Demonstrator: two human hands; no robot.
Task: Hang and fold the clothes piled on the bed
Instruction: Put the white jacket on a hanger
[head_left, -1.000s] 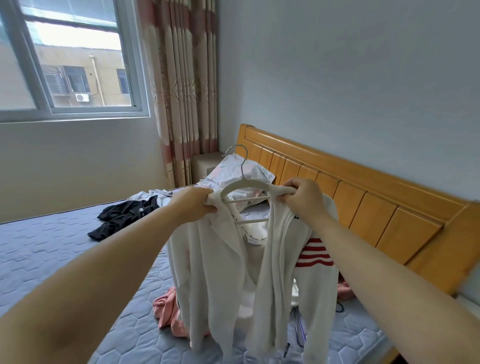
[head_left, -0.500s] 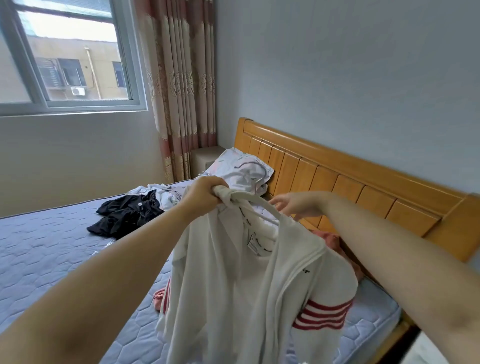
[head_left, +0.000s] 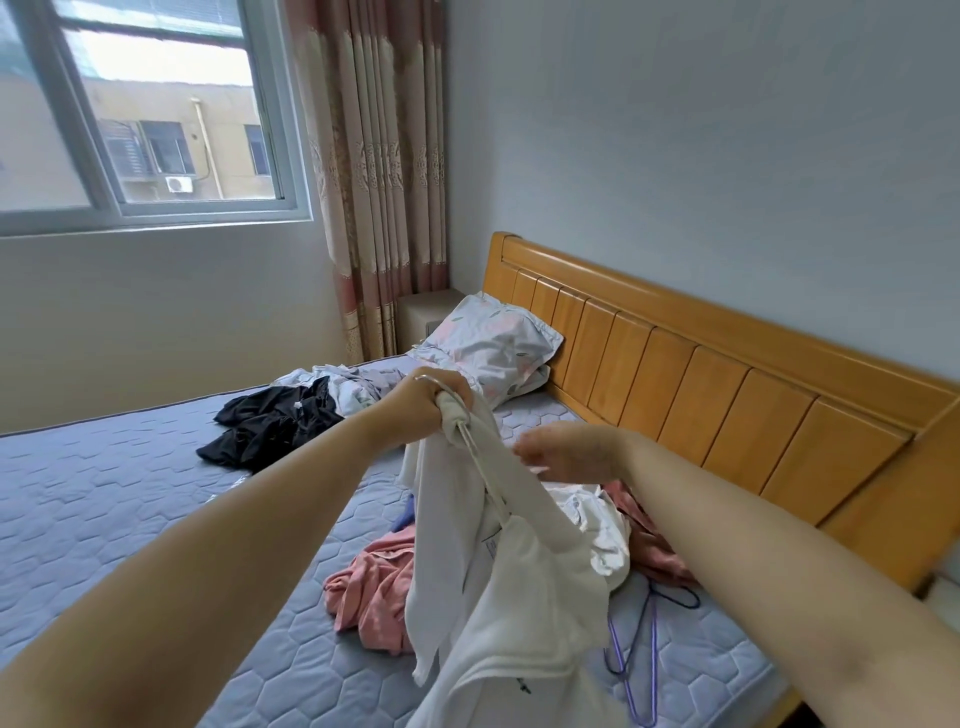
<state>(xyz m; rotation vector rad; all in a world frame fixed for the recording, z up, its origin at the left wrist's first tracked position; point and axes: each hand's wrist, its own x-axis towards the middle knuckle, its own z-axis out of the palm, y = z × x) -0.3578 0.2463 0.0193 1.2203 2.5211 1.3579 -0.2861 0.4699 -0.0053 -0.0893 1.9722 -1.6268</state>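
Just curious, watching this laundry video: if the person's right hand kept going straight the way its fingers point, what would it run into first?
The right hand points leftward toward the white jacket that the left hand grips at the hanger. It would probably meet the jacket's fabric first, though depth is hard to judge from this one view.

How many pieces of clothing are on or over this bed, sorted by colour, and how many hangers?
White: 3, the white zip jacket held up by the left hand, a crumpled white garment, a pale bundle.
Pink: 2, one and another.
Black: 1.
Hangers: 2, white, purple.
Total: 8.
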